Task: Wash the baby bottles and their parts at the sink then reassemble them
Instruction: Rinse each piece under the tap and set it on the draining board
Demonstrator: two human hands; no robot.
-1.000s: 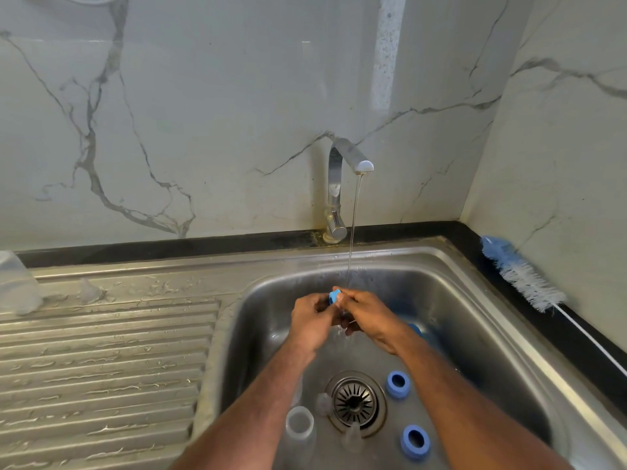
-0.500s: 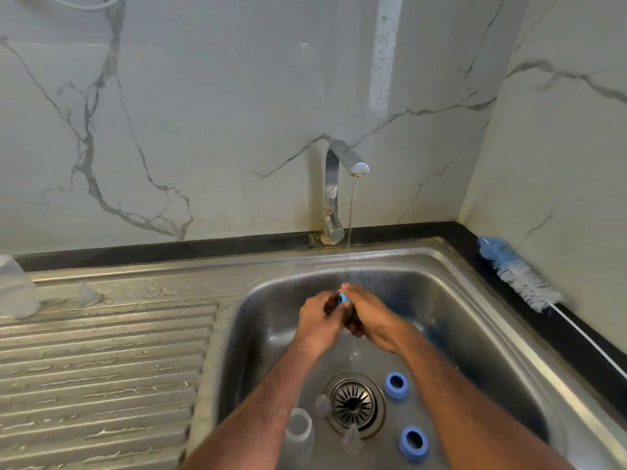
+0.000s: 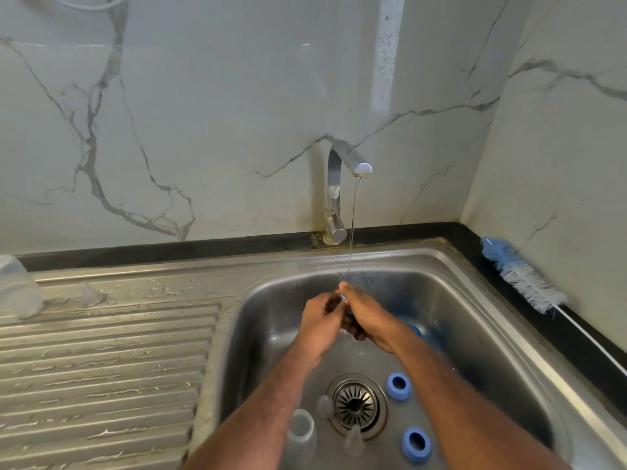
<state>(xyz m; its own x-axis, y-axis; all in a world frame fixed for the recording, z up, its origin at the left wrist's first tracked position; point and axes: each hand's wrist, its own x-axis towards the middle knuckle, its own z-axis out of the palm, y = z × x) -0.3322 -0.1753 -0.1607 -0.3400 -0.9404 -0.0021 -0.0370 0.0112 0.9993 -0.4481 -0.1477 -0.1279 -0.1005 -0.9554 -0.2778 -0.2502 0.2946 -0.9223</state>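
I stand in a home kitchen, at the washing corner. In front of me is a stainless steel sink (image 3: pixel 481 293) with a round drain strainer (image 3: pixel 356 404) in its bottom, and on my left a ribbed draining board (image 3: pixel 101 368), wet with drops. A chrome tap (image 3: pixel 336 191) gives a thin stream of water. The walls (image 3: pixel 203 113) are white marble-look tiles with grey veins, and a black counter edge (image 3: pixel 169 249) runs along them. A blue and white bottle brush (image 3: pixel 519 274) lies on this edge at my right.
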